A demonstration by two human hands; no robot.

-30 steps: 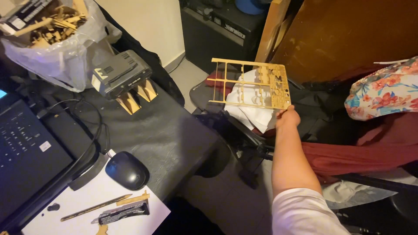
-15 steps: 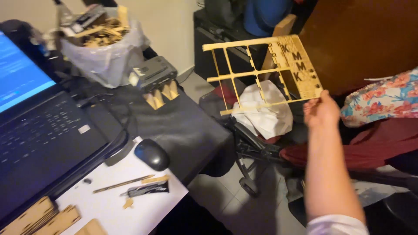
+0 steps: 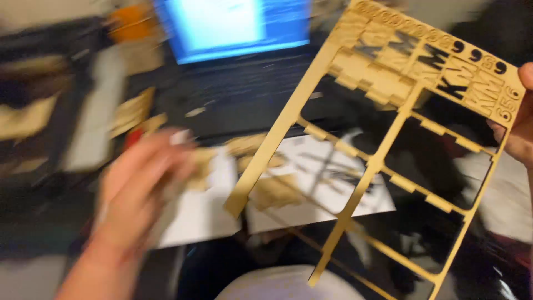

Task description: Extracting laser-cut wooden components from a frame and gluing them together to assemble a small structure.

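A laser-cut wooden sheet (image 3: 388, 150), pale tan, most panels already punched out into open rectangles and its upper corner still carrying cut-out characters, is held tilted in the air at its upper right edge by the right hand (image 3: 519, 130), whose fingers are closed on that edge at the border of the view. The left hand (image 3: 141, 183), blurred, is seen with fingers loosely extended over white paper sheets (image 3: 311, 183) and small wooden pieces (image 3: 244, 147) on the bench; whether anything is pinched cannot be told. An open laptop (image 3: 239, 61) with a lit blue screen is set behind, partly seen through the sheet's openings.
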